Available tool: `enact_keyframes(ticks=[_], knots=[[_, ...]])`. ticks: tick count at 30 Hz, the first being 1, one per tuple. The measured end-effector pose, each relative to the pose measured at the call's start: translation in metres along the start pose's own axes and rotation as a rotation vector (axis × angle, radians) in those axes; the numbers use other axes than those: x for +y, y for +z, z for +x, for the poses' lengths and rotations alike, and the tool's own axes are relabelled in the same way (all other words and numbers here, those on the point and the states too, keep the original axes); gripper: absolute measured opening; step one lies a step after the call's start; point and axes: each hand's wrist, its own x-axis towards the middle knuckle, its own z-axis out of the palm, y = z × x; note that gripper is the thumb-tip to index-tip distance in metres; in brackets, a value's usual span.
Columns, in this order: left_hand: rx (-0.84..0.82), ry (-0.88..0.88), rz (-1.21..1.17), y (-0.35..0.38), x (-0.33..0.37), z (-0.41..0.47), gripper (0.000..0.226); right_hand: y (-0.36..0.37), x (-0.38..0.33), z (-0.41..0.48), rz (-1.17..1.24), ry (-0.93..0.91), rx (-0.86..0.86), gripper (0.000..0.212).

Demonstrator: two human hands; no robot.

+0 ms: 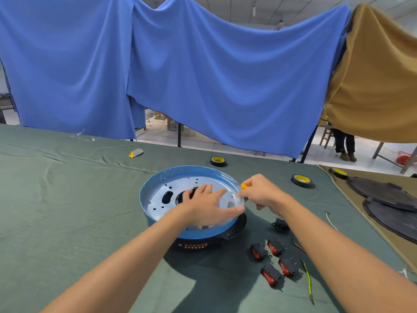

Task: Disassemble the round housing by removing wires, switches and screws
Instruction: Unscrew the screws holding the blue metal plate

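Forearms come in low; beside them four black, red-faced rocker switches and a green-yellow wire lie loose on the green cloth, so those look done. Mid-table sits the round housing: blue rim, shiny perforated metal plate, black base. My left hand presses flat on the plate, fingers straight. My right hand grips a yellow-handled screwdriver at the rim. Screws probably remain.
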Motion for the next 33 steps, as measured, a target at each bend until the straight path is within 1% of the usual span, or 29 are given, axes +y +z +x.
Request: enact_keyframes(ticks=[1,2,3,4,5,7,8,9,12,16,19,23,24,27,30,33], knots=[[-0.03,0.033,0.035,-0.003,-0.009,0.0,0.092,-0.003,-0.001,-0.001,-0.058,-0.018,-0.014,0.036],[-0.062,0.059,0.061,-0.006,-0.017,-0.001,0.095,-0.006,-0.002,-0.004,-0.125,-0.034,-0.018,0.037],[-0.089,0.079,0.082,-0.008,-0.024,-0.001,0.097,-0.01,-0.002,-0.005,-0.183,-0.048,-0.012,0.045],[-0.104,0.093,0.104,-0.009,-0.029,0.0,0.099,-0.015,-0.002,-0.007,-0.219,-0.061,-0.008,0.049],[-0.109,0.104,0.127,-0.01,-0.031,0.002,0.1,-0.021,-0.002,-0.007,-0.24,-0.085,-0.011,0.046],[-0.109,0.112,0.155,-0.007,-0.031,0.004,0.101,-0.032,-0.003,-0.009,-0.291,-0.144,-0.025,0.03],[-0.109,0.108,0.162,-0.004,-0.03,0.004,0.101,-0.037,-0.004,-0.01,-0.315,-0.172,-0.01,0.027],[-0.108,0.099,0.17,-0.001,-0.027,0.004,0.099,-0.041,-0.005,-0.01,-0.315,-0.195,0.021,0.026],[-0.084,0.048,0.201,0.01,-0.015,0.005,0.094,-0.048,-0.007,-0.008,-0.225,-0.246,0.148,0.014],[-0.082,-0.079,0.146,0.015,0.003,0.006,0.096,-0.05,-0.013,-0.009,-0.145,-0.282,0.221,0.012],[-0.094,-0.123,0.148,0.017,0.01,0.009,0.106,-0.046,-0.017,-0.005,-0.134,-0.285,0.27,0.016],[-0.086,-0.098,0.168,0.006,-0.002,0.014,0.134,-0.042,-0.021,0.004,-0.184,-0.262,0.262,0.02],[-0.073,-0.11,0.162,0.001,-0.01,0.016,0.137,-0.041,-0.022,0.006,-0.198,-0.263,0.259,0.02],[-0.047,-0.13,0.14,-0.003,-0.029,0.021,0.131,-0.037,-0.022,0.011,-0.237,-0.271,0.255,0.02],[-0.032,-0.109,0.155,0.006,-0.037,0.022,0.133,-0.036,-0.022,0.014,-0.267,-0.286,0.254,0.019],[-0.021,-0.103,0.165,0.01,-0.038,0.024,0.131,-0.037,-0.023,0.016,-0.294,-0.301,0.236,0.021]])
